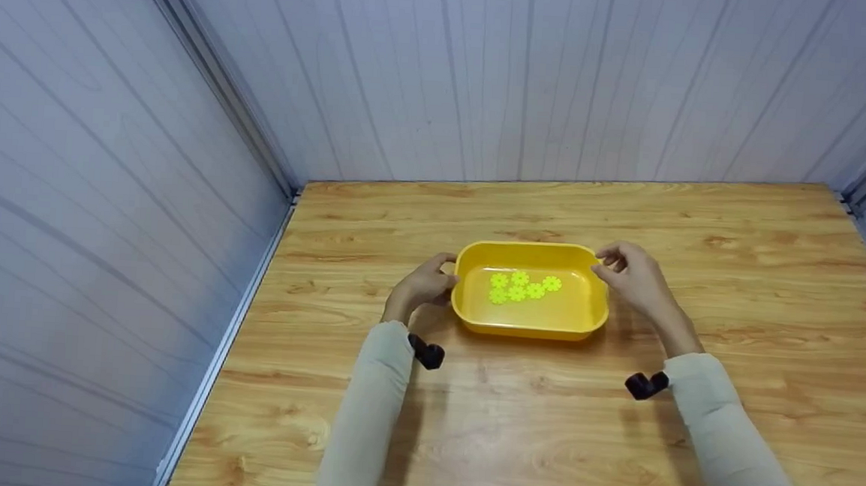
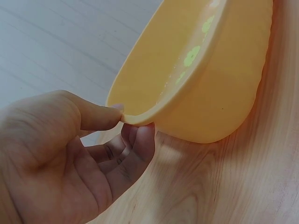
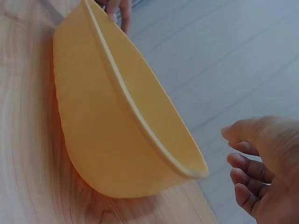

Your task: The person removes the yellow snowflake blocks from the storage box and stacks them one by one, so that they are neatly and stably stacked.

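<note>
A yellow plastic basin (image 1: 526, 324) with rounded corners stands on the wooden table. On its floor lie several bright yellow-green flower-shaped pieces (image 1: 518, 293), grouped toward the middle and left. At the basin's left end my left hand (image 1: 424, 284) pinches the rim, thumb on the inner side and fingertips under the outer edge, as the left wrist view shows. My right hand (image 1: 632, 276) is beside the right end; a gap parts it from the rim in the right wrist view. Its fingers (image 3: 252, 170) are loosely bent and hold nothing.
Wood-grain tabletop (image 1: 527, 429) surrounds the basin. Pale panelled walls rise behind the table (image 1: 488, 81) and along its left side (image 1: 88, 222). A small black device (image 1: 426, 352) is on the left wrist, and another black device (image 1: 647, 385) on the right.
</note>
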The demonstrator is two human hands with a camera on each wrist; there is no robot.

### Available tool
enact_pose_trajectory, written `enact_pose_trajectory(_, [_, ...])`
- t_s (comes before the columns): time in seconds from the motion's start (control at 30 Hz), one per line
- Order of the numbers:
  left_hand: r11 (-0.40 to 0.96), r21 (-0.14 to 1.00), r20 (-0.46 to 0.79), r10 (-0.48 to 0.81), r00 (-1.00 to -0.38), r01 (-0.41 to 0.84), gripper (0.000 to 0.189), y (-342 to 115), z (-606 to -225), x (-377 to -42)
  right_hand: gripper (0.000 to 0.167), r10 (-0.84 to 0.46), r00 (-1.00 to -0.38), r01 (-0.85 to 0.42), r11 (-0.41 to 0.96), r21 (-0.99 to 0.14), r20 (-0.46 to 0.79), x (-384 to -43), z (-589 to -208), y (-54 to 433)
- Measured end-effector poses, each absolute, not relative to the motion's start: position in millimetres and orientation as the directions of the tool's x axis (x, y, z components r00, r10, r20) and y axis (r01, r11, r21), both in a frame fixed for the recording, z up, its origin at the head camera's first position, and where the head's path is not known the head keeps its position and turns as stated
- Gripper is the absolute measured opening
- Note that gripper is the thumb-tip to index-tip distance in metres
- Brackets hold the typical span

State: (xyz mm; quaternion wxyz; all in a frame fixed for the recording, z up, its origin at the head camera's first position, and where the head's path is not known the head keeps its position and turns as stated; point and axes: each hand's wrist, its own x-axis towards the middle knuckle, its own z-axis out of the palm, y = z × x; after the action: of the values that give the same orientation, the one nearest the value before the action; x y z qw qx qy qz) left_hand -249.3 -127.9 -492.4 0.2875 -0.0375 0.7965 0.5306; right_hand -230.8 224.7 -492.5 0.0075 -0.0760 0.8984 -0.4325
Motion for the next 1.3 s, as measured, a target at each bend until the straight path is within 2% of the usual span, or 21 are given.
enact_pose_trajectory(0.23, [0.428, 0.825, -0.501, 0.248, -0.829, -0.369, 0.046, -127, -491, -249, 0.028, -0.194, -0.978, -0.184, 0.636, -0.750, 0.076, -231, -493, 206])
enact_pose_trajectory(0.4, [0.428, 0.824, -0.501, 0.245, -0.830, -0.371, 0.046, -127, -491, -249, 0.025, -0.225, -0.974, -0.173, 0.635, -0.753, 0.034, -235, -497, 194])
enact_pose_trajectory(0.87, [0.441, 0.816, -0.506, 0.232, -0.831, -0.373, 0.045, -126, -494, -251, 0.031, -0.279, -0.960, -0.162, 0.656, -0.737, -0.037, -247, -507, 171])
enact_pose_trajectory(1.3, [0.427, 0.823, -0.505, 0.246, -0.827, -0.375, 0.044, -127, -493, -251, 0.031, -0.303, -0.952, -0.185, 0.696, -0.694, -0.051, -253, -517, 161])
